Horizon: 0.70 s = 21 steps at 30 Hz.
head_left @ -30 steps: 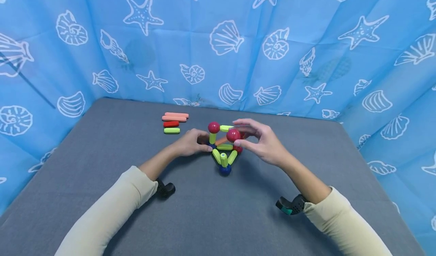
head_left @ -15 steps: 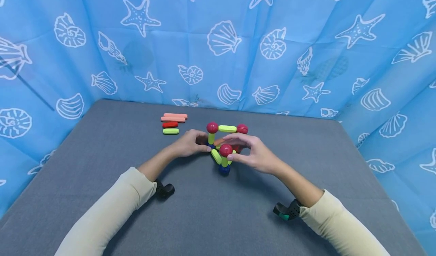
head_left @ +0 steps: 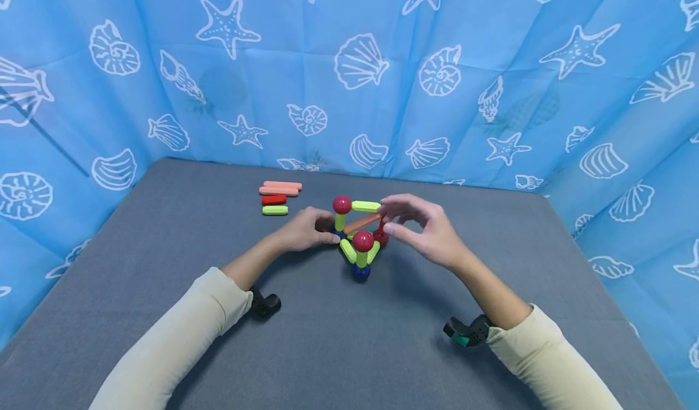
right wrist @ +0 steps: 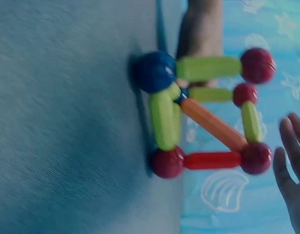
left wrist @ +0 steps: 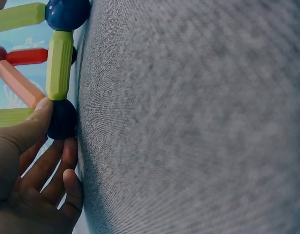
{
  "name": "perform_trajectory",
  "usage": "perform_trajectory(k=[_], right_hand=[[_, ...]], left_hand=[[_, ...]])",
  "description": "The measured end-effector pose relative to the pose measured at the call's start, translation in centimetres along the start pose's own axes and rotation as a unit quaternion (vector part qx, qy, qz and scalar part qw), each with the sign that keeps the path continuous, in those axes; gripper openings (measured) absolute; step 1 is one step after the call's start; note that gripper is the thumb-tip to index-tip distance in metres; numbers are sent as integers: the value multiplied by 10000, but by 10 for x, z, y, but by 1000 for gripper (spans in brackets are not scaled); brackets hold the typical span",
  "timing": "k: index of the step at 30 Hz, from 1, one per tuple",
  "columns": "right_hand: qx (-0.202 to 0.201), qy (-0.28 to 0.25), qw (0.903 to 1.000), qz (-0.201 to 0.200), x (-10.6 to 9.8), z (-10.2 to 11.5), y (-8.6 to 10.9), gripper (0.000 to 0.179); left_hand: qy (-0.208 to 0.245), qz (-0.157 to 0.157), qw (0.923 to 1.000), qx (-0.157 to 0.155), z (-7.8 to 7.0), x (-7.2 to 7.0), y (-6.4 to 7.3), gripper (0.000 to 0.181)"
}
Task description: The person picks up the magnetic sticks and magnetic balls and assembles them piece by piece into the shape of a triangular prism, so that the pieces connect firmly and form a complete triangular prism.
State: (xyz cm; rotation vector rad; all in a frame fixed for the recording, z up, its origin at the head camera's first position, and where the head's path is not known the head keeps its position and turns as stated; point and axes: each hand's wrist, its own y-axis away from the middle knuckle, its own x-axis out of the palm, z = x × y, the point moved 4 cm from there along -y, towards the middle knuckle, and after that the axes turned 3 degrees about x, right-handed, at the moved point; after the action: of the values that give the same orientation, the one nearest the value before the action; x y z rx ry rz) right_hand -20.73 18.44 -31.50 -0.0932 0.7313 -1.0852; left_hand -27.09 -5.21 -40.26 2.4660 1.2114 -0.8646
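A frame of coloured rods and balls (head_left: 347, 251) stands on the table in the head view. My left hand (head_left: 306, 229) pinches the dark blue ball (left wrist: 62, 121) at its left base corner, thumb on top and fingers beneath in the left wrist view. A red ball (head_left: 363, 241) caps the front upright yellow-green rod (right wrist: 208, 68). My right hand (head_left: 423, 225) hovers with spread, slightly bent fingers beside the back right upper red ball (right wrist: 256, 158); a gap separates them in the right wrist view. An orange rod (right wrist: 213, 124) runs diagonally across one side, beside a red upright rod (right wrist: 212, 160).
Left of the frame at the back lie two salmon rods (head_left: 280, 190), a short red rod (head_left: 274, 199) and a yellow-green rod (head_left: 275, 210). A blue shell-print curtain (head_left: 306, 82) hangs behind the grey table (head_left: 349, 349).
My right hand brought a red ball forward onto the front upright rod, let go, and moved back to the right. The left hand has kept its hold on the base.
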Motion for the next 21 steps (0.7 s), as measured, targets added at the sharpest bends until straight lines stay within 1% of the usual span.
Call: perform_trajectory(k=[2, 3, 4, 5, 6, 8, 10, 12, 13, 15, 17, 19, 21], right_hand=[[-40, 56, 9985, -534, -11, -3, -2, 36], [60, 105, 9971, -747, -15, -7, -3, 34], [206, 139, 9958, -878, -18, -12, -4, 34], [388, 170, 9948, -923, -21, -19, -4, 34], [616, 189, 9941, -878, -22, -27, -4, 34], [1089, 142, 9925, -531, -21, -43, -3, 38], [1505, 20, 9886, 11, -17, -58, -1, 44], [1801, -144, 9820, 557, -11, -70, 2, 49], [1885, -197, 9786, 801, -7, -74, 3, 52], [1965, -232, 9730, 1186, 0, -80, 5, 54], [1940, -176, 9707, 1411, 6, -83, 5, 53], [1892, -25, 9707, 1483, 10, -85, 4, 51], [1855, 125, 9715, 1472, 13, -85, 3, 47]], left_hand=[[14, -6, 10000, 17, -1, 0, 0, 37], [19, -11, 10000, 22, -1, 0, 0, 36], [20, -16, 10000, 17, -1, 0, 0, 36], [14, -16, 10000, 9, -1, 0, 0, 36], [13, -19, 10000, -3, -1, 0, 0, 36], [16, -17, 10000, -27, 0, 0, 0, 36], [24, -5, 10000, -57, 0, 0, 1, 36], [37, 6, 10000, -66, 0, 0, 1, 36], [39, 6, 10000, -74, 0, 0, 1, 36], [38, -1, 9999, -96, 0, 1, 1, 37], [31, -7, 9999, -104, 0, 1, 1, 37], [12, -1, 9999, -103, 0, 1, 2, 37], [8, 32, 10000, -55, 0, 1, 3, 39]])
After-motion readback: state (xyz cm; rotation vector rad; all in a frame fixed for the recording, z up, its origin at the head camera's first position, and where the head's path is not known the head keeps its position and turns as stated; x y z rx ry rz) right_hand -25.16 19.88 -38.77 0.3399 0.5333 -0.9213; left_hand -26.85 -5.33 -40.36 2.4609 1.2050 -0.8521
